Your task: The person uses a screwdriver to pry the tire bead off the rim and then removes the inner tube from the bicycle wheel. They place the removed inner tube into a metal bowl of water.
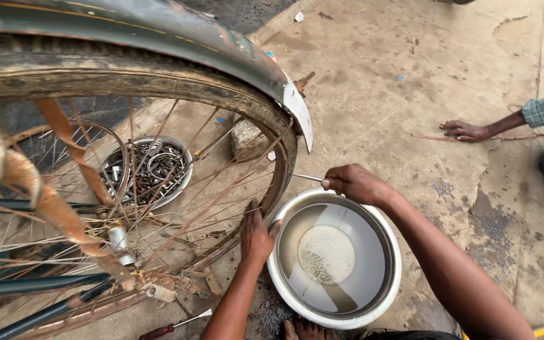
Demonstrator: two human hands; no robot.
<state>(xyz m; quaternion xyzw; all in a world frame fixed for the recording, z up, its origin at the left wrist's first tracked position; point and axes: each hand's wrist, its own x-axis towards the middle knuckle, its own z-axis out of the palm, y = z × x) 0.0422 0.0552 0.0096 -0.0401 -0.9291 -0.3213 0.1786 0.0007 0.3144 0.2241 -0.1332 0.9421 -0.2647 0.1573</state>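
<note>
Bicycle wheel (127, 189), rusty and spoked, stands on the concrete floor (410, 82) at the left, under a dark mudguard (221, 44). The left hand (256, 236) rests on its rim, fingers curled against it. The right hand (357, 184) is clenched around a thin metal tool (306, 177) pointed at the tyre. A water-filled metal basin (335, 258) sits just beside the wheel, and a screwdriver (174, 326) lies below it.

No packages, labels, signs or screens show anywhere in this view of the ground.
</note>
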